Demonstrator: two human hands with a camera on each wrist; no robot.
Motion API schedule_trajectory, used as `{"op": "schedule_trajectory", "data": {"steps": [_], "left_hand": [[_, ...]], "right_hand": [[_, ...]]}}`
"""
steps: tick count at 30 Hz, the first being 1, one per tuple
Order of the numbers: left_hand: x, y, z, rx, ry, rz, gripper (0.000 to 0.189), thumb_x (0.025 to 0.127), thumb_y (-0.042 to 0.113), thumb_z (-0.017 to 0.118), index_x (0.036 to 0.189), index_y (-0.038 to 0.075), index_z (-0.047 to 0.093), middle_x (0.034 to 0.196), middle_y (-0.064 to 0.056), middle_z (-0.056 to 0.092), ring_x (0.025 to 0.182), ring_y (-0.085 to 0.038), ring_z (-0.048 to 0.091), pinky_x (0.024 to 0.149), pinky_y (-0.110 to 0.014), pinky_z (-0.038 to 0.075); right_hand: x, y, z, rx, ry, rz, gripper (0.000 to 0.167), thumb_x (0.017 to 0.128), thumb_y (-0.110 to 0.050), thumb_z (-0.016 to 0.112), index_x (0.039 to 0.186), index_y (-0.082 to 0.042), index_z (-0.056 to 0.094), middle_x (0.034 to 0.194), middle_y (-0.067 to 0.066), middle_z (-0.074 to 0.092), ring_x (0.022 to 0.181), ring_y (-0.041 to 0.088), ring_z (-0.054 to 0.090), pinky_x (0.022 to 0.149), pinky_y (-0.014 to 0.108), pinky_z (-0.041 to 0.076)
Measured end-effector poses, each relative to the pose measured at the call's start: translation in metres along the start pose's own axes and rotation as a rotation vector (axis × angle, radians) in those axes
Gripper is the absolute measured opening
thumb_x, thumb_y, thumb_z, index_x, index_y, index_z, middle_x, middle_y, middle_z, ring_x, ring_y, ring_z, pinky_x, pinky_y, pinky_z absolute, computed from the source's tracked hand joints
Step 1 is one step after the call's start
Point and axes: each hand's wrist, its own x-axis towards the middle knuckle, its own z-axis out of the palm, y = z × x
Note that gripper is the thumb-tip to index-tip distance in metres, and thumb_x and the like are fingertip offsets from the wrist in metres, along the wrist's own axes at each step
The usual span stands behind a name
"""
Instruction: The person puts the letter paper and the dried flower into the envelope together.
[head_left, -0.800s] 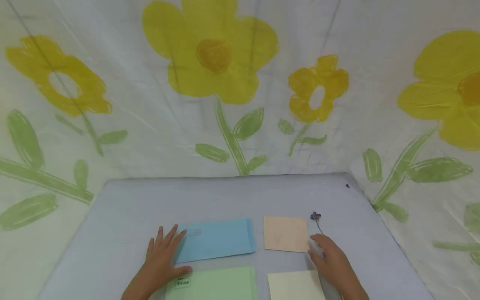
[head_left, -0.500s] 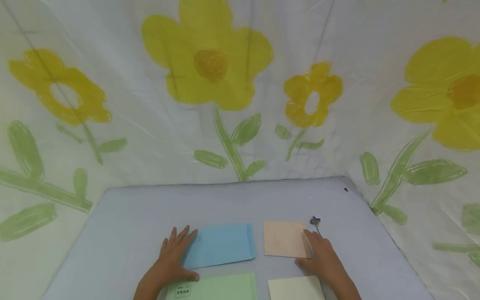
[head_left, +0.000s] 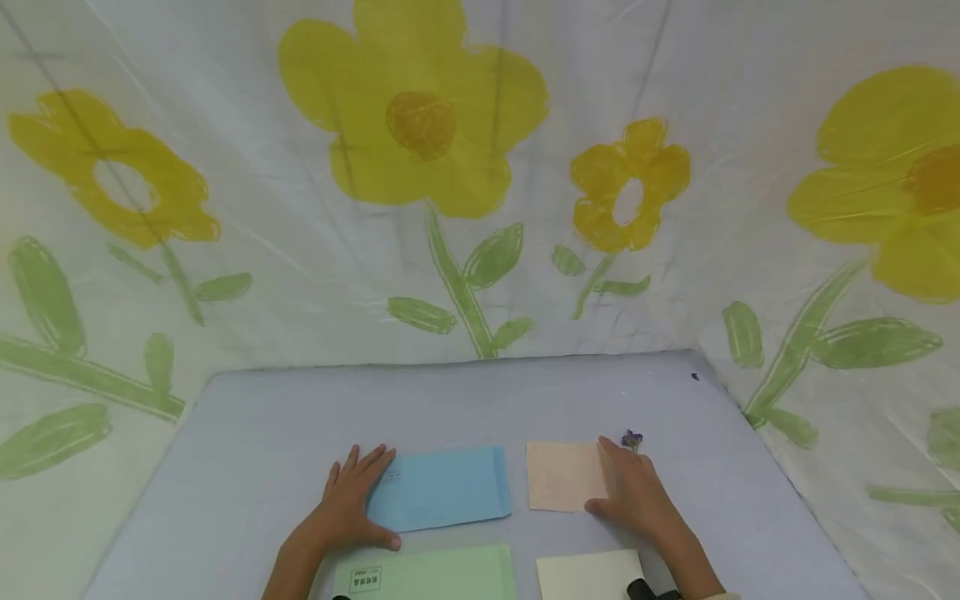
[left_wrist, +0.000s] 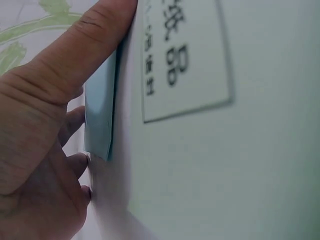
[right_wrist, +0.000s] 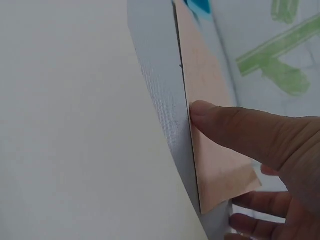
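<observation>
My left hand spreads over the left end of a flat blue envelope, its fingers along the far side. Its thumb reaches down to the gap before a pale green envelope with a printed box. My right hand spans the right end of a peach card, fingers at the far edge. In the right wrist view the thumb lies on the card's near edge. A cream card lies nearer me. The right hand hides most of a dried purple flower's stem.
Everything lies on a grey-covered table. A dark speck is near its far right corner. Behind hangs a white curtain painted with yellow flowers. Dark camera parts show at the bottom edge.
My right hand has moved left and away from me, from beside the peach card onto its right end. The left hand has shifted right, further over the blue envelope. The papers hold their places.
</observation>
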Motion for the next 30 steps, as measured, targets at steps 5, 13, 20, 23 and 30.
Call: {"op": "schedule_trajectory", "data": {"steps": [5,13,20,23,30], "left_hand": [[0.000,0.001,0.000,0.014,0.021,0.024,0.130,0.045,0.065,0.091,0.153,0.012,0.042,0.157,-0.015,0.038,0.148,-0.049,0.012,0.113,-0.071,0.001],[0.000,-0.001,0.003,0.013,0.026,0.031,0.128,0.046,0.065,0.091,0.152,0.013,0.043,0.155,-0.013,0.042,0.148,-0.043,0.020,0.115,-0.068,0.003],[-0.003,-0.003,0.005,-0.028,0.023,0.022,0.123,0.051,0.061,0.092,0.153,0.011,0.043,0.155,-0.014,0.041,0.149,-0.041,0.018,0.117,-0.065,-0.001],[-0.004,-0.003,0.005,-0.035,0.024,0.025,0.122,0.052,0.060,0.093,0.152,0.011,0.043,0.155,-0.013,0.041,0.149,-0.041,0.018,0.116,-0.065,-0.001],[-0.006,-0.005,0.006,-0.064,0.031,0.024,0.123,0.050,0.059,0.093,0.152,0.012,0.043,0.156,-0.013,0.041,0.149,-0.039,0.019,0.117,-0.063,-0.001]], "right_hand": [[0.002,-0.004,0.001,0.043,0.009,-0.016,0.097,0.068,-0.014,0.093,0.149,0.003,0.041,0.134,0.027,0.057,0.118,0.043,0.055,0.098,0.056,0.047],[0.001,0.000,-0.001,0.179,0.046,0.003,0.066,0.082,0.005,0.076,0.143,-0.001,0.050,0.091,0.003,0.064,0.085,0.018,0.062,0.076,0.041,0.055],[0.000,0.000,-0.009,0.409,0.023,0.070,0.022,0.087,0.002,0.074,0.108,0.002,0.068,0.092,0.004,0.069,0.083,0.018,0.066,0.067,0.028,0.056],[0.000,-0.003,-0.010,0.475,0.040,0.092,0.020,0.088,0.002,0.073,0.107,0.004,0.068,0.093,0.007,0.069,0.084,0.021,0.068,0.066,0.026,0.056],[0.000,-0.007,-0.008,0.609,0.088,0.211,0.022,0.089,0.003,0.070,0.111,0.008,0.067,0.094,0.012,0.068,0.082,0.024,0.070,0.067,0.028,0.058]]}}
